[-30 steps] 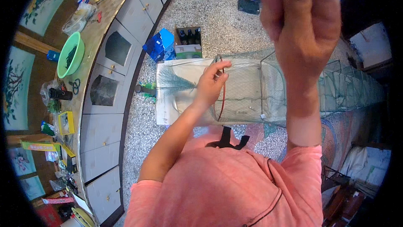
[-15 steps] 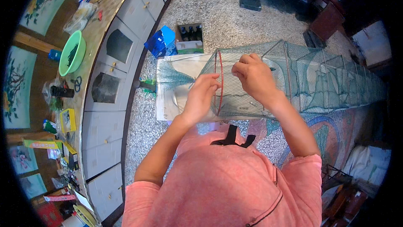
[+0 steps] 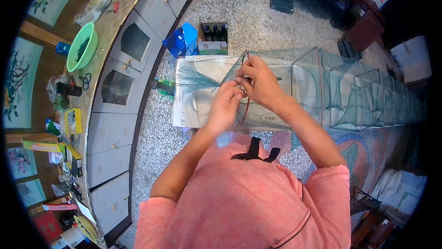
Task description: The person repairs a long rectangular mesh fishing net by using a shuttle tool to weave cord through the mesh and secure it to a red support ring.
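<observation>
Right hand (image 3: 260,83), left hand (image 3: 223,104) half-curled at thin red hoop (image 3: 247,109), green mesh net (image 3: 341,93); hold unclear.

Pink shirt (image 3: 244,198) — short sleeves (image 3: 155,212)

At centre, the left hand (image 3: 223,106) is blurred and the right hand (image 3: 260,83) hides part of the red hoop (image 3: 247,107).

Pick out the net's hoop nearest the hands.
The red hoop, right by the left hand and right hand; the other hoops stand farther right along the green net.
</observation>
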Tool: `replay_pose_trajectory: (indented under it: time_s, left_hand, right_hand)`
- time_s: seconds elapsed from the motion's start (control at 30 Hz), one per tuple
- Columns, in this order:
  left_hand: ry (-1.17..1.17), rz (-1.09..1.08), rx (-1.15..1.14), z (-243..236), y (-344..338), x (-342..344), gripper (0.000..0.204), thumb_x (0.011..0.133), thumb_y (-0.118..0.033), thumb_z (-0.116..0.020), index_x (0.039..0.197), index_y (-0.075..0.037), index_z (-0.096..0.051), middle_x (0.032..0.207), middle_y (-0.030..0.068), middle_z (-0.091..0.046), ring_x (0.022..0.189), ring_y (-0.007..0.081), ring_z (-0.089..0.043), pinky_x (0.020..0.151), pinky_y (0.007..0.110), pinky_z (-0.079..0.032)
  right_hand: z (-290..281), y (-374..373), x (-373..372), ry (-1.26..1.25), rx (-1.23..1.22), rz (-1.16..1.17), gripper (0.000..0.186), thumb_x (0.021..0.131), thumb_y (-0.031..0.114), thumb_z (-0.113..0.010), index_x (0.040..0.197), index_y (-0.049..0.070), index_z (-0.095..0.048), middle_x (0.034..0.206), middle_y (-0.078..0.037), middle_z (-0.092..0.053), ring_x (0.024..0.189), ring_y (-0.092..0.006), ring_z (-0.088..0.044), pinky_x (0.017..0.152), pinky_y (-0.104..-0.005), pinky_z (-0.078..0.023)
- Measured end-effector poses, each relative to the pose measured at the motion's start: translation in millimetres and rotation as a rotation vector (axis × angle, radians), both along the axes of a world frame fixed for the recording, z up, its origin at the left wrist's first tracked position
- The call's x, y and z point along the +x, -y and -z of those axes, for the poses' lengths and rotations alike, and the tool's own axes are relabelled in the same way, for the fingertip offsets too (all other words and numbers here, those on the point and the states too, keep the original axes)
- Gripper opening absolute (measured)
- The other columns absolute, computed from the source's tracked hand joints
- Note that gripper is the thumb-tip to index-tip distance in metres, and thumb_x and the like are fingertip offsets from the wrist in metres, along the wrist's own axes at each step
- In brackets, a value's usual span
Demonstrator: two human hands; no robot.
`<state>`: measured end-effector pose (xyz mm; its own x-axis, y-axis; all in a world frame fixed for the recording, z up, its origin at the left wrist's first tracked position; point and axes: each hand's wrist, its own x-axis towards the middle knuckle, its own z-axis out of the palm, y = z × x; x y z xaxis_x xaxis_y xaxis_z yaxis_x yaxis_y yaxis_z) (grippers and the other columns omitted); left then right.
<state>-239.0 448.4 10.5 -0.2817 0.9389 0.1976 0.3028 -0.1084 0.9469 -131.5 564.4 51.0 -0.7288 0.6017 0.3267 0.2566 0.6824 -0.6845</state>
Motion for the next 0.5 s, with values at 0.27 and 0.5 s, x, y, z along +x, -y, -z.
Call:
replay_pose_trajectory:
  time_s: [0.27,0.5]
  left_hand:
    - [-0.294,0.232,0.006,-50.7,7.9,-33.2,0.011,0.086,0.0,-0.045,0.09,-0.001,-0.055,0.098,0.0111,-0.059,0.092,0.0258,-0.056,0.081,0.034,-0.044]
    - [-0.162,0.179,-0.131,-28.7,-4.8,-41.9,0.01,0.088,-0.002,-0.046,0.09,-0.003,-0.055,0.104,0.01,-0.056,0.101,0.024,-0.053,0.086,0.033,-0.041]
  right_hand:
    - [-8.5,-11.3,6.4,0.103,0.107,-0.154,0.009,0.073,0.009,-0.063,0.079,0.005,-0.058,0.084,-0.01,-0.051,0.083,-0.0294,-0.05,0.073,-0.0378,-0.042]
    - [-5.3,-16.4,6.8,0.031,0.031,-0.174,0.011,0.071,0.014,-0.066,0.077,0.007,-0.059,0.082,-0.009,-0.052,0.081,-0.0296,-0.05,0.072,-0.0388,-0.042]
